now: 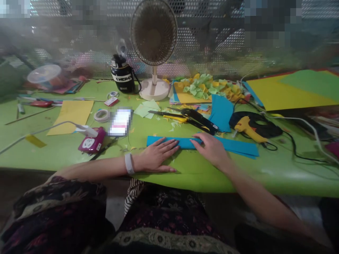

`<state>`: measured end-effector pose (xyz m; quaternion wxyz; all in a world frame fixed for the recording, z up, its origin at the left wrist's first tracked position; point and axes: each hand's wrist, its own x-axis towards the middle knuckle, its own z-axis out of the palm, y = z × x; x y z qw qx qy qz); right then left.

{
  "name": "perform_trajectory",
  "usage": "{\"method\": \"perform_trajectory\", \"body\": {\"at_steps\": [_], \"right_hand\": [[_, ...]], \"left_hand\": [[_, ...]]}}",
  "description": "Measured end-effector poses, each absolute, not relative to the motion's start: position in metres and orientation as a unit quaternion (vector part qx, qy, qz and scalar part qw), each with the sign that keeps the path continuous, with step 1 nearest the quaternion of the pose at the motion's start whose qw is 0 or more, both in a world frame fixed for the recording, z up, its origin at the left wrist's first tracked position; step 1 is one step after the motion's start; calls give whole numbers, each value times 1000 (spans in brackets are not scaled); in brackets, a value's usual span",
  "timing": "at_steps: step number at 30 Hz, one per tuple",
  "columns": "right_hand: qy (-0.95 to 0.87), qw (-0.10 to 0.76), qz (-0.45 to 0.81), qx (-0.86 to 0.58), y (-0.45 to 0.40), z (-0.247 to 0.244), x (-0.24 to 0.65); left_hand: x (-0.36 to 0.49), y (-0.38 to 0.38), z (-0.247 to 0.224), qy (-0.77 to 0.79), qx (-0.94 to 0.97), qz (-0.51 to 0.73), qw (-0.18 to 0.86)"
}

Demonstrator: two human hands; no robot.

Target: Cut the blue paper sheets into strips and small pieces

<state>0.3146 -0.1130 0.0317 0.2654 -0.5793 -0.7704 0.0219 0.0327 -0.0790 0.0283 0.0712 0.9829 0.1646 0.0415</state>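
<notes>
A long folded strip of blue paper [239, 146] lies along the green table near its front edge, its layers parting slightly at the right end. My left hand [158, 155] rests flat with fingers stretched, the fingertips pressing on the strip's left half and the thumb on the tabletop. Close by on the right, my right hand [211, 148] has thumb and bent fingers closed on the folded strip around its middle. Just behind the strip lie black scissors [194, 118] and a yellow cutter [174, 118]. Another piece of blue paper [221, 113] lies farther back.
A yellow glue gun [249, 129] with cables sits at right. A phone [120, 121], a tape roll [101, 115] and a magenta power adapter [91, 141] stand at left. Behind are a fan [154, 88], a black bottle [123, 77], paper scraps [202, 86] and yellow sheets [275, 91].
</notes>
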Motion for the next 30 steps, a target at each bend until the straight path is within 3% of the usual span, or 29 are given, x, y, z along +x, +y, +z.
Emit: {"method": "perform_trajectory", "body": {"at_steps": [3,9,30], "right_hand": [[-819,261,-58,-508,-125,36,311],[-912,193,-27,-361,-137,24,306],[-911,178,19,-372,-140,9,309]], "left_hand": [[33,-79,27,160,982,59,81],[33,-80,25,163,980,56,96],[34,-79,23,173,977,55,116]]}}
